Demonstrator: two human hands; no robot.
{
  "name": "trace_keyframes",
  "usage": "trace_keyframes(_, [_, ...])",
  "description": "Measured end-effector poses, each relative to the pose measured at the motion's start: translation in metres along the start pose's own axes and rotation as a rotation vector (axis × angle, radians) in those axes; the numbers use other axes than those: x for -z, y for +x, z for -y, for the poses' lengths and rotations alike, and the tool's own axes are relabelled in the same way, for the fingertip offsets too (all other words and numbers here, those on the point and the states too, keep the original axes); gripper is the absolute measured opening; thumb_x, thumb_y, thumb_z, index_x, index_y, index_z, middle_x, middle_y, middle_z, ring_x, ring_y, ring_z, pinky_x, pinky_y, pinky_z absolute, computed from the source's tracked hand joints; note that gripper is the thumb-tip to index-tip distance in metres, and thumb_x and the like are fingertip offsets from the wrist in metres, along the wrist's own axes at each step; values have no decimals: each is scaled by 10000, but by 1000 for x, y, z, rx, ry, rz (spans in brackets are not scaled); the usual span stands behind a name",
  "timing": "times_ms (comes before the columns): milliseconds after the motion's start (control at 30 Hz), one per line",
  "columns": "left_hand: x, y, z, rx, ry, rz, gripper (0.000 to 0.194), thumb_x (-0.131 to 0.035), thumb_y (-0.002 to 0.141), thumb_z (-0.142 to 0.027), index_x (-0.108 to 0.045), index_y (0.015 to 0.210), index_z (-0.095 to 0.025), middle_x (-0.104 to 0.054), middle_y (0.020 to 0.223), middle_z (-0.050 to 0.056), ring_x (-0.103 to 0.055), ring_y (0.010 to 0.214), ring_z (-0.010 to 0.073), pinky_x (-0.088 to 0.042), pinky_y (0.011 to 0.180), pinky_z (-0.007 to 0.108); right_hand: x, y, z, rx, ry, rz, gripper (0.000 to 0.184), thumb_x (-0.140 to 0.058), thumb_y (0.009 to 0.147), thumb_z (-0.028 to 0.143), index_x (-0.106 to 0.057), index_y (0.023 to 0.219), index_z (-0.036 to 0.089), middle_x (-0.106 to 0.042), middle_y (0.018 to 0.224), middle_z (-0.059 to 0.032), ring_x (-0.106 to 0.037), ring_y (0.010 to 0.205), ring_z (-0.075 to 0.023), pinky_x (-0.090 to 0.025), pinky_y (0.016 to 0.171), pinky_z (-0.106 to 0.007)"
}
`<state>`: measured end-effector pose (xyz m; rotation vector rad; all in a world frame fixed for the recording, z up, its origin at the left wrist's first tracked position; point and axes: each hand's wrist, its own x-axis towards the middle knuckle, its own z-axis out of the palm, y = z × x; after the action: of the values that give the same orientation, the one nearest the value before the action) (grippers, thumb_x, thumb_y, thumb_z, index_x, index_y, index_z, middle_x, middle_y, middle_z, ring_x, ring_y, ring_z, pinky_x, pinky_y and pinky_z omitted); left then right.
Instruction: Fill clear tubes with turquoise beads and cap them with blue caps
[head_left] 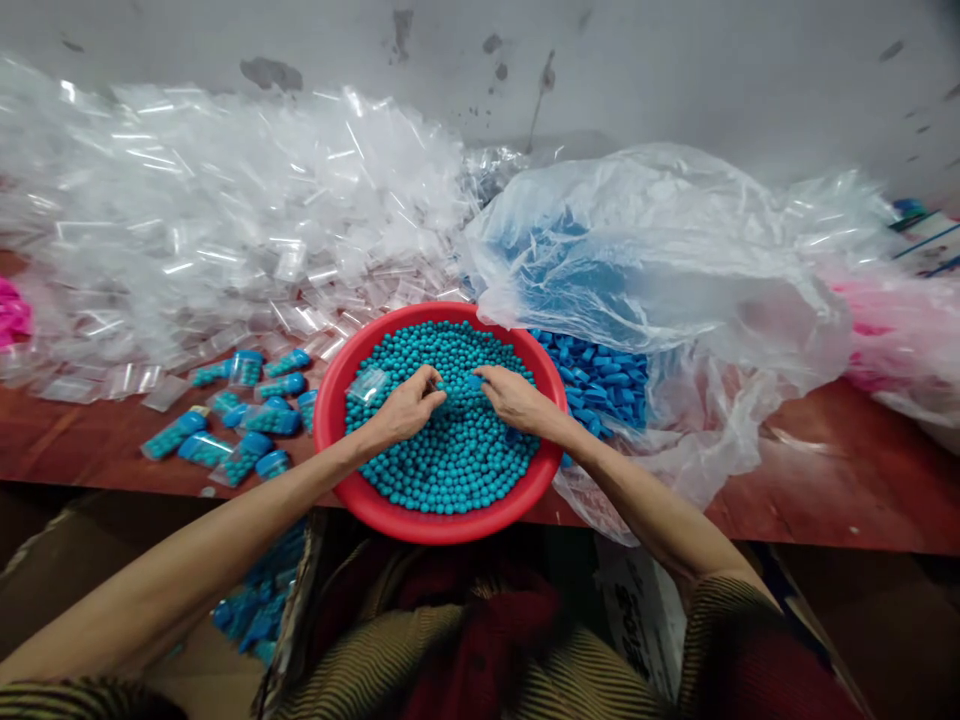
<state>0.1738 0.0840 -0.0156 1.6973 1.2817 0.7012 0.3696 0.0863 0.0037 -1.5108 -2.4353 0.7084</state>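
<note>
A red round basin (330, 400) full of small teal balls (457, 460) sits at the table's near edge. My left hand (405, 405) rests on the balls with its fingers pinched together near the middle. My right hand (517, 398) is beside it, fingers curled round something small and blue that I cannot make out. The two hands almost touch over the centre of the basin. A small clear bag (366, 383) lies on the balls just left of my left hand.
Several filled small bags and tubes of teal balls (240, 420) lie left of the basin. A heap of empty clear bags (210, 220) covers the back left. A big clear sack with blue caps (600, 375) lies to the right. Pink goods (892, 330) are at far right. More filled packs (259, 610) lie below the table.
</note>
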Motion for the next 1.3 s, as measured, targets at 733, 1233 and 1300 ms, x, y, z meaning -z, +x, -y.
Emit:
trace_keyframes(733, [2, -30, -21, 200, -340, 84, 255, -505, 793, -323, -416, 992, -193, -479, 651, -76, -492, 445, 62, -336, 370, 163, -7, -11, 21, 97, 365, -203, 194, -487, 868, 211, -633, 988, 167, -650, 798, -10, -582, 717, -124, -436, 707, -238])
trace_keyframes(1233, [-2, -39, -18, 140, -423, 81, 485, -563, 788, -367, -407, 1205, -173, -556, 773, -23, -502, 450, 60, -352, 363, 176, -19, -20, 29, -28, 733, -142, 130, -522, 832, 279, -598, 868, 181, -511, 549, 74, -488, 462, -71, -388, 478, -194])
trace_keyframes(1300, [-3, -41, -19, 133, -419, 84, 518, -564, 787, -352, -396, 1247, -184, -570, 809, -16, -496, 460, 52, -362, 372, 173, -19, -20, 31, -59, 778, -158, 125, -522, 826, 279, -594, 854, 180, -514, 541, 74, -499, 455, -73, -399, 471, -194])
